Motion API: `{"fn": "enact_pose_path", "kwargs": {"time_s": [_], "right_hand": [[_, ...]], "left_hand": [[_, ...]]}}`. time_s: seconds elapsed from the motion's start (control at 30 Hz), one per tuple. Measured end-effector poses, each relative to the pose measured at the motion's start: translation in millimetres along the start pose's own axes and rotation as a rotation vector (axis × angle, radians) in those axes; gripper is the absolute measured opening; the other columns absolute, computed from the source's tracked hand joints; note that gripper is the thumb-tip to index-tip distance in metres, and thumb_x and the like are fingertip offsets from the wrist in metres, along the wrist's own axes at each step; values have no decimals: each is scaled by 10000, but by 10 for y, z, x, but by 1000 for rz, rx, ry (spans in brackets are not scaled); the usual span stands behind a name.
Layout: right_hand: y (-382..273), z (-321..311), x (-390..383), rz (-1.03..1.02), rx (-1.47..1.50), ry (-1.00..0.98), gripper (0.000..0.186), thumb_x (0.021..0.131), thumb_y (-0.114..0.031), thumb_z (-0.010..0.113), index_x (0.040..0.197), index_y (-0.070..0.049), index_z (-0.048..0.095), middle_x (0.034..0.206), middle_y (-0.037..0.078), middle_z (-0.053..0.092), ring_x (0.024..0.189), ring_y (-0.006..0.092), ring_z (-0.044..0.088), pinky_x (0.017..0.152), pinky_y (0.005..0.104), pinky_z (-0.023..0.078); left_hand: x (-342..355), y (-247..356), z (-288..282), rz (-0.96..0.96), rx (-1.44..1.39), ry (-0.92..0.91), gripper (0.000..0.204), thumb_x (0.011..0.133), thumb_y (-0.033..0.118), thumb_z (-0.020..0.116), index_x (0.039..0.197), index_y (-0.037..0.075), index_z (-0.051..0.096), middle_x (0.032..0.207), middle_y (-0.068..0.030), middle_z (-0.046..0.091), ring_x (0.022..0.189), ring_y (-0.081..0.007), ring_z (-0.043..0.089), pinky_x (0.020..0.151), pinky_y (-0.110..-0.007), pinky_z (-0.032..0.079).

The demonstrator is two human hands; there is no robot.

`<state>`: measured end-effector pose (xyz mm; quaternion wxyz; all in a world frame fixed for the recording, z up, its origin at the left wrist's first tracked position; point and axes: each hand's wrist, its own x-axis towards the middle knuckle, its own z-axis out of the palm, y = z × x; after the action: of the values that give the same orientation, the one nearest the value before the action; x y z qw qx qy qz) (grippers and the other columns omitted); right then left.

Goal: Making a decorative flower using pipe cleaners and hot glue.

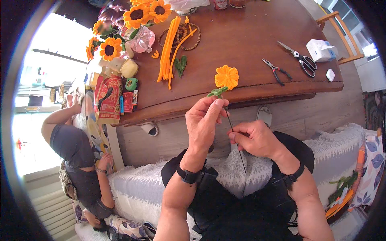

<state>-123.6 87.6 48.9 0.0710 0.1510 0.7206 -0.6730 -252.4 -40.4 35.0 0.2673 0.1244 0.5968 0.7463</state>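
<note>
My left hand (205, 120) pinches a small green fuzzy piece (219, 90) and the upper part of a thin dark wire (240, 154). Lower on the same wire, my right hand (251, 138) has thumb and fingers pinched round it; the wire's end hangs over my lap. An orange fuzzy flower head (226, 75) is just above the green piece, over the table's front edge. I cannot tell whether they are joined. Orange fuzzy stems (167, 56) and green fuzzy leaves (180, 66) lie on the wooden table (241, 32) beyond my hands.
At the back left are finished sunflowers (110, 49) and packages (108, 98); beads (193, 40) lie beside the stems. Pliers (277, 72), scissors (307, 64) and a tissue box (321, 50) are on the right. Another person (76, 144) is at the far left. More craft pieces (341, 190) lie beside me, right.
</note>
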Motion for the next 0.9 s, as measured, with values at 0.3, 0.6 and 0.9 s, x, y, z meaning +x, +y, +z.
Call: {"fn": "enact_pose_path", "kwargs": {"time_s": [0.3, 0.6, 0.9], "right_hand": [[14, 15, 14, -33, -69, -9, 208, 967, -166, 630, 865, 1, 701, 691, 92, 692, 598, 151, 671, 574, 315, 517], [26, 23, 7, -41, -59, -14, 172, 964, -143, 625, 940, 4, 712, 727, 100, 707, 616, 162, 691, 585, 323, 536], [120, 15, 44, -102, -195, 18, 136, 906, -144, 650, 944, -31, 717, 788, 206, 680, 718, 375, 682, 655, 415, 534]], "left_hand": [[7, -50, -47, -22, -108, -25, 130, 1003, 111, 611, 1004, 0, 679, 918, -108, 723, 729, -117, 632, 627, -236, 467], [4, -51, -55, -15, -130, -46, 147, 990, 135, 642, 1033, 7, 699, 892, -51, 724, 752, -64, 594, 682, -222, 464], [-29, -26, -20, 12, -101, -97, 117, 994, 114, 634, 1009, 16, 697, 882, -35, 712, 760, -57, 577, 707, -218, 464]]}}
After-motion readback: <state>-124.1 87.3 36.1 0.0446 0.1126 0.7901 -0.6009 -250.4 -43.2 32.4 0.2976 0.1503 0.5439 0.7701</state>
